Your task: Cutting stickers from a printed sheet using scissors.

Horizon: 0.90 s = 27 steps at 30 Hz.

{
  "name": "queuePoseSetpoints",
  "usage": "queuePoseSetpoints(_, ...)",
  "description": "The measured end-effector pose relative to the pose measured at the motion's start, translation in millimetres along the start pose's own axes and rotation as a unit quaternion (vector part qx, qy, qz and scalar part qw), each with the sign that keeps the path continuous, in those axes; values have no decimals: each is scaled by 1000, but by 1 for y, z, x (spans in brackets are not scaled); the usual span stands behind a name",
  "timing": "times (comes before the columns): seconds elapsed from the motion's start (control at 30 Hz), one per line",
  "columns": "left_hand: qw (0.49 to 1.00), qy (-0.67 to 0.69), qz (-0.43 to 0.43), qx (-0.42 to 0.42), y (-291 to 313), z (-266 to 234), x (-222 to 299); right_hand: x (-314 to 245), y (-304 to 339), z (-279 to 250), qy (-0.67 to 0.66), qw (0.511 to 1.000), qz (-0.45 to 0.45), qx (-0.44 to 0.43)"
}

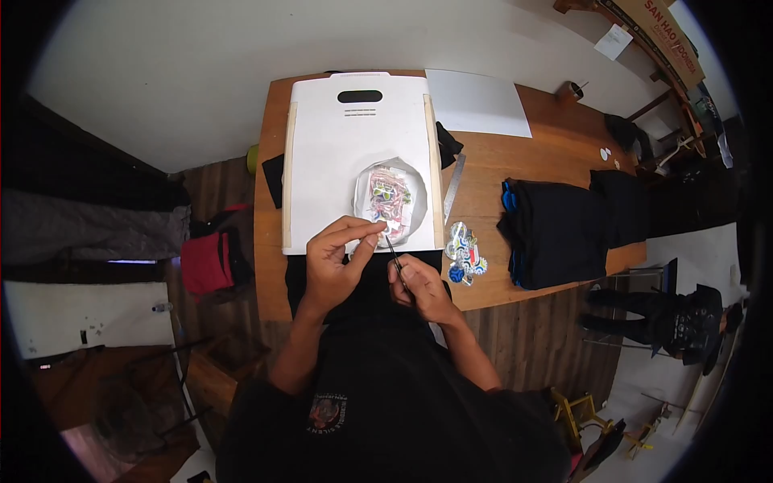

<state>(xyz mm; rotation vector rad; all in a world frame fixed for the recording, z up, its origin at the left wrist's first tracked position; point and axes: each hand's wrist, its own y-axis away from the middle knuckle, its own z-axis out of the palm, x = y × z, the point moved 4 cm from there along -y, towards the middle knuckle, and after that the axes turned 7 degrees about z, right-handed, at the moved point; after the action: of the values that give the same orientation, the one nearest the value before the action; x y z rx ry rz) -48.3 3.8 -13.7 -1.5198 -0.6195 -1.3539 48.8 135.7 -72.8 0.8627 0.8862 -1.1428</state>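
Observation:
My left hand (338, 256) is at the near edge of a white board (322, 173), its thumb and forefinger pinched together. Whatever lies between those fingertips is too small to make out. In my right hand (423, 288) is a thin dark pointed tool, apparently tweezers (394, 252), its tip close to the left fingertips. Just beyond both hands a round white bowl (415, 179) rests on the board, holding colourful printed pieces (388, 193) in red, green and white. A loose pile of blue, green and white cut-out pieces (465, 256) lies right of the board.
A metal ruler (455, 189) lies beside the board on the wooden table (487, 169). Folded black cloth (555, 233) is stacked at the right, and a white sheet (479, 103) lies at the back. Another person (680, 318) in dark clothes is at the far right.

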Motion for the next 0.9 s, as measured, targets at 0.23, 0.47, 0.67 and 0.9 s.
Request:
queuePoseSetpoints(0.23,1000,-2,4,-5,0,-1,0,0,0,-1,4,1000,2,0)
queuePoseSetpoints(0.47,1000,-3,2,-10,-1,-2,1,-1,0,0,8,1000,6,-4)
queuePoseSetpoints(0.67,1000,-4,-1,-4,-1,-2,0,0,0,-1,9,1000,11,-4)
queuePoseSetpoints(0.9,1000,0,-2,-6,-1,-3,-4,14,0,-12,-54,998,-2,12)
